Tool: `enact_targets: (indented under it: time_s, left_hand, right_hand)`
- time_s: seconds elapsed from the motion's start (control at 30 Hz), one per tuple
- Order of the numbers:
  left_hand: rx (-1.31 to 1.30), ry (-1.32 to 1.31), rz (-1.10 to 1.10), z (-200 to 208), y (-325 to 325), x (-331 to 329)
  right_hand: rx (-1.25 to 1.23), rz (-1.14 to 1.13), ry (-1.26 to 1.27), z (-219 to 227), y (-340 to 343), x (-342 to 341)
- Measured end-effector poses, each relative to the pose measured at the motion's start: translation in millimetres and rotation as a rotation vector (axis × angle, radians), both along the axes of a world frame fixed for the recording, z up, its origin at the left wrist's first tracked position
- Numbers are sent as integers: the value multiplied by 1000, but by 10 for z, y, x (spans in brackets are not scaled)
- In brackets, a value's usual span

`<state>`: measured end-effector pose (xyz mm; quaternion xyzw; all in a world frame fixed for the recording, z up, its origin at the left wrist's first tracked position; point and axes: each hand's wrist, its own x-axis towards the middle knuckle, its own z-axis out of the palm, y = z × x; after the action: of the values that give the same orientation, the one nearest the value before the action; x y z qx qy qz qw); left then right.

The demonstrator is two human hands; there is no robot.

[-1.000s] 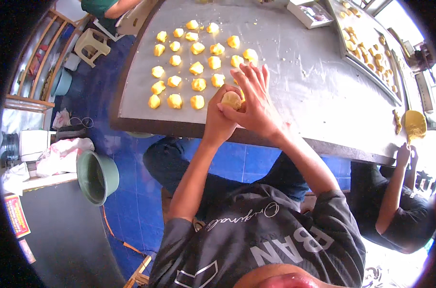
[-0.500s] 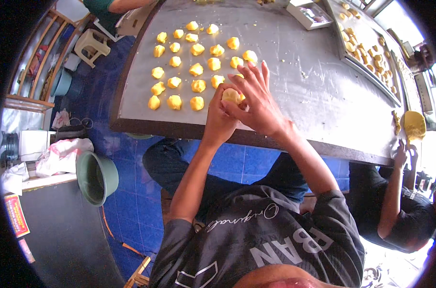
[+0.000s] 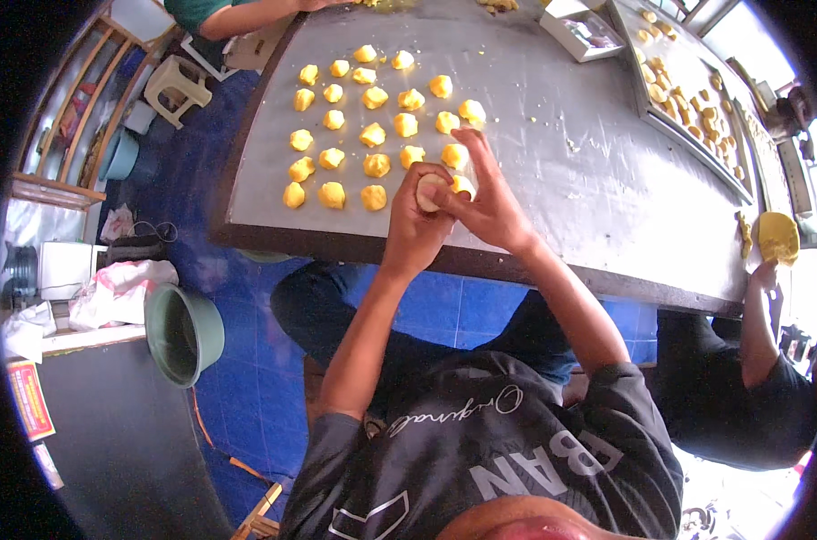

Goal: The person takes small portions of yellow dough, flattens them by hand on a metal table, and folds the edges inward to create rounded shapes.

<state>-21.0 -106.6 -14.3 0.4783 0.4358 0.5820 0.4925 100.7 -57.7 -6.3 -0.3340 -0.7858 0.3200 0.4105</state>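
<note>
My left hand (image 3: 415,229) is closed around a pale yellow dough piece (image 3: 429,192), cupping it just above the table's near edge. From the right, my right hand (image 3: 494,209) reaches across, its thumb pressing on the dough piece and its fingers stretched out and upward. Beyond my hands, rough yellow dough lumps (image 3: 373,134) lie in loose rows on the metal table (image 3: 570,171). One dough lump (image 3: 455,157) sits right by my right fingers, and another shows partly behind that hand.
A white box (image 3: 581,31) and a tray of shaped dough pieces (image 3: 692,108) stand at the far right. One co-worker's hand (image 3: 766,274) is at a yellow dough slab (image 3: 777,238); another co-worker's arm (image 3: 251,16) is at the far left. A green tub (image 3: 183,335) stands left.
My right hand's spread fingers have drawn together, and its thumb now lies over the dough piece. The right co-worker's hand has moved up to the slab; the far co-worker's arm reaches further in.
</note>
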Motion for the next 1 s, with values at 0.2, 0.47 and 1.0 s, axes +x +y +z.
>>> enact_targets:
  time_s: [0.2,0.47,1.0]
  left_hand:
    - [-7,33,44,-1,-53,8]
    - [-17,125,24,98,-94,23]
    - [42,250,23,98,-99,11]
  right_hand:
    - [-271,45,257,262,23,51]
    - [-281,231,174,199,103,55]
    - [-282,345,136,366,93,174]
